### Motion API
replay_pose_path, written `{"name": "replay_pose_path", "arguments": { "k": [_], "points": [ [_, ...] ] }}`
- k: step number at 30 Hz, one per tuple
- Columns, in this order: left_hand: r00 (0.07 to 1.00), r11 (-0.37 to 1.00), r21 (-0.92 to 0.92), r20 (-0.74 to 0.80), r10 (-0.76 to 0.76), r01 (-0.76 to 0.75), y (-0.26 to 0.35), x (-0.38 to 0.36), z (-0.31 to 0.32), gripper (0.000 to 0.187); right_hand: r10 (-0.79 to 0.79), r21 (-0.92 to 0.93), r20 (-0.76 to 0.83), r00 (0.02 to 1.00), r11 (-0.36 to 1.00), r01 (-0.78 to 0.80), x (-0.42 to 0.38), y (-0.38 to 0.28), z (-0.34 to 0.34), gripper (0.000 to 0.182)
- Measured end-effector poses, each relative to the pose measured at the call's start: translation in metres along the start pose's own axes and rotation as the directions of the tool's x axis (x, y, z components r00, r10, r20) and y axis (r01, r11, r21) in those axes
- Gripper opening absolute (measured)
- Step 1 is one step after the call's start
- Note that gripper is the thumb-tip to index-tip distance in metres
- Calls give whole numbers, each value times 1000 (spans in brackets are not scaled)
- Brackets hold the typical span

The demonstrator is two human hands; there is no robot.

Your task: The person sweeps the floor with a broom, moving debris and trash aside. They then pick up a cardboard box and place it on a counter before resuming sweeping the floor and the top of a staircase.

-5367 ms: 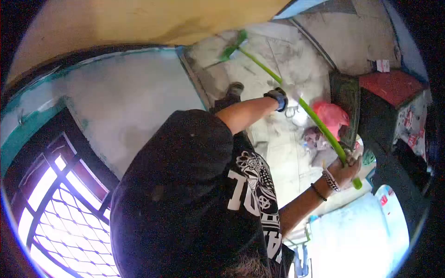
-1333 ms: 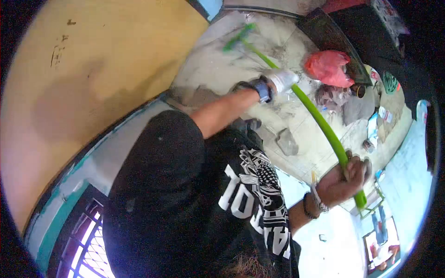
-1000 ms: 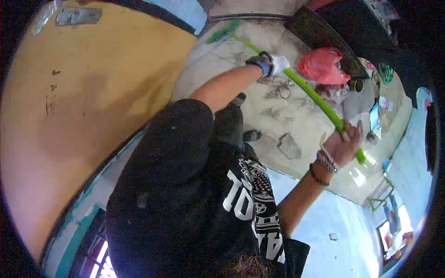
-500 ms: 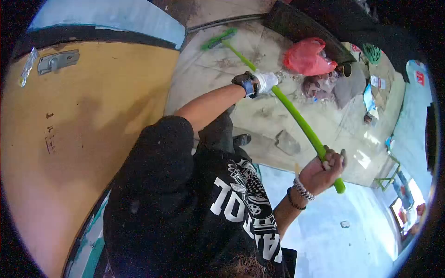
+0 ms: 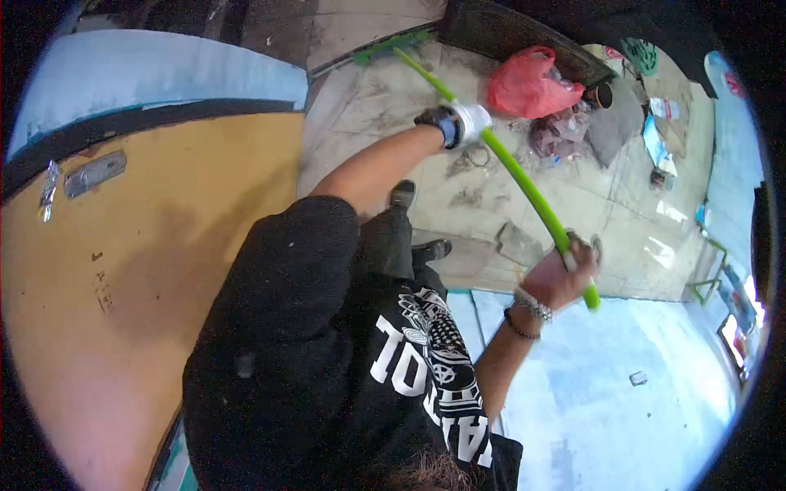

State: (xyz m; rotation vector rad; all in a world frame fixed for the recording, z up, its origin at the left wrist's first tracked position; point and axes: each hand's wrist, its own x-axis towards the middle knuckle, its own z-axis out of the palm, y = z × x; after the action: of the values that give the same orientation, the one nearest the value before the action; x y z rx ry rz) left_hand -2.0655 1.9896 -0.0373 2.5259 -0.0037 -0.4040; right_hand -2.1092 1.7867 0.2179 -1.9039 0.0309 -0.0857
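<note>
A broom with a long green handle [image 5: 528, 184] slants across the view. Its green head [image 5: 391, 47] rests on the floor near a dark threshold strip at the top. My left hand [image 5: 472, 121], in a white glove with a watch at the wrist, is closed round the handle's middle. Lower right, my right hand [image 5: 565, 270], bare and wearing bracelets, wraps the handle close to its end; its fingers are slightly blurred. Dark dirt smudges mark the pale tiles around the broom.
A yellow door [image 5: 155, 286] stands on my left. Right of the broom lie a red plastic bag [image 5: 536, 86], a clear bag of rubbish [image 5: 561, 131], a grey sack [image 5: 614, 123] and a brown cup [image 5: 602, 96]. A flat grey piece [image 5: 520, 244] lies near my right hand. Beside it is a light-blue wall [image 5: 589, 368].
The broom head has moved up to the dark strip at the floor's edge. My right hand has shifted slightly up and left with the handle end. The view has tilted, and both shoes now show.
</note>
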Motion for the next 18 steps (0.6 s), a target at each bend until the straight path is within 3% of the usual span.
{"name": "replay_pose_path", "arguments": {
  "k": [1, 2, 3, 4, 5, 6, 7, 8, 9, 10, 12, 16, 18],
  "points": [
    [1000, 1000, 6, 20, 14, -14, -17, 11, 14, 18, 208, 523, -68, 976, 840, -143, 5, 7, 15, 12],
    [999, 1000, 6, 46, 26, -26, -23, 13, 27, 19, 251, 727, 14, 968, 662, -182, 6, 19, 13, 14],
    [998, 1000, -10, 61, 1, 0, -10, 9, 30, 17, 206, 445, -58, 977, 881, -159, 1, 32, 4, 14],
    [997, 1000, -20, 73, -21, 22, 6, 5, 33, 16, 138, 109, -113, 984, 986, -126, -8, 42, -10, 16],
    [984, 997, -20, 157, 80, -78, 30, -8, 18, 12, 60, -244, -121, 991, 966, -88, -15, 45, -26, 17],
    [987, 997, -14, 138, 81, -79, 55, -23, 16, 11, -167, -762, 78, 983, 626, 167, -25, 37, -53, 23],
    [985, 989, 6, 96, 147, -148, 57, -10, 78, 11, 25, -212, -28, 999, 977, -30, -32, 27, -74, 22],
    [980, 990, -25, 137, 144, -141, 81, -25, 68, 12, 215, 454, -133, 967, 881, -134, -39, 16, -96, 22],
    [991, 985, -121, 23, 129, -126, 105, -59, 28, 10, 237, 447, -169, 957, 884, -141, -41, -12, -91, 14],
    [993, 978, -205, -121, 13, -38, 109, -64, 50, 9, 259, 440, -204, 944, 886, -148, -43, -40, -86, 11],
    [990, 981, -190, -141, 0, -27, 89, -84, 52, 11, 217, 439, -42, 975, 881, -177, -47, -49, -75, 12],
    [964, 969, -181, -175, -198, 166, 67, -169, 21, 10, 330, 548, 74, 941, 775, -314, -52, -53, -57, 7],
    [909, 939, -268, -296, -292, 214, 71, -201, 22, 10, 314, 581, 183, 932, 730, -360, -48, -56, -53, 6]
  ]
}}
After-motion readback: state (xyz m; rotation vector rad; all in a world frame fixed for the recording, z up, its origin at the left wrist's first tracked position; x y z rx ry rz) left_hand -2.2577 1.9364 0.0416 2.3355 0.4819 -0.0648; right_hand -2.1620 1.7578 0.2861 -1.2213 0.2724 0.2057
